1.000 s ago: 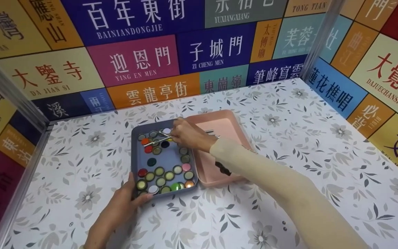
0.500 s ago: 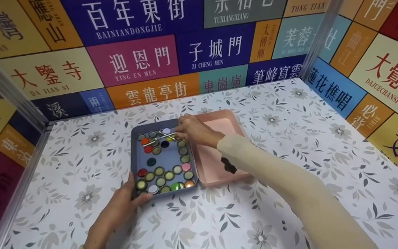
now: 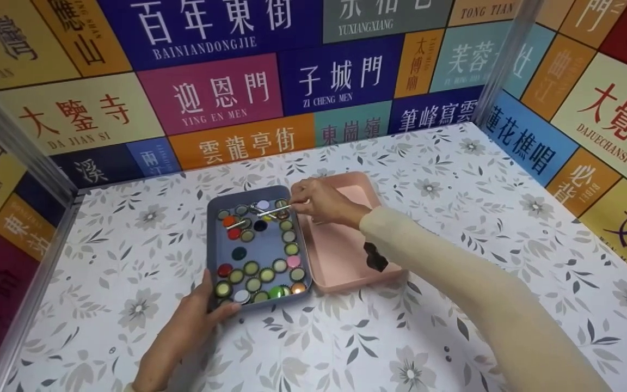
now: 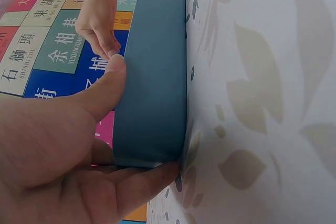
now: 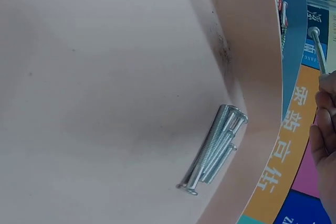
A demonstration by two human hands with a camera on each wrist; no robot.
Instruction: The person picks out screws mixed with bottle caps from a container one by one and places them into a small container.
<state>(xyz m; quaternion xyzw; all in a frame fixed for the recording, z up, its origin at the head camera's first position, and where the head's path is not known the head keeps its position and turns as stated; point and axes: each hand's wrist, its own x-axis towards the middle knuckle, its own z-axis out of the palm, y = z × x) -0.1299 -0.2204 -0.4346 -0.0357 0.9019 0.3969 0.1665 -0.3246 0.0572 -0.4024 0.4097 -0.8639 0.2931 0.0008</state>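
Left hand: my left hand (image 3: 191,316) grips the near left corner of the blue-grey tray (image 3: 264,246), thumb on one wall, fingers along the other; some fingertips are hidden behind the wall, and the head view cuts off my forearm.
Right hand: my right hand (image 3: 321,200) is over the side where the two trays meet, thumb and fingers together, clamped on one bolt (image 5: 318,51); the right wrist view cuts off most of the hand.
Held bolt: it sticks out toward the blue-grey tray, round end foremost, the other end hidden in my fingers; I cannot tell whether it touches the metal below.
Loose bolts: more loose bolts (image 3: 235,224) lie among the caps at the far end of the blue-grey tray, too small and overlapped to count.
Bottle caps: the bottle caps (image 3: 251,268) line that tray's far, right and near parts, a few partly covered.
Pink tray: the pink tray (image 3: 340,256) sits right beside, partly hidden by my right arm; a pile of bolts (image 5: 212,148) lies against its wall.
Sleeve: a dark shape (image 3: 375,257) shows below my sleeve (image 3: 400,234); I can't make out what it is.
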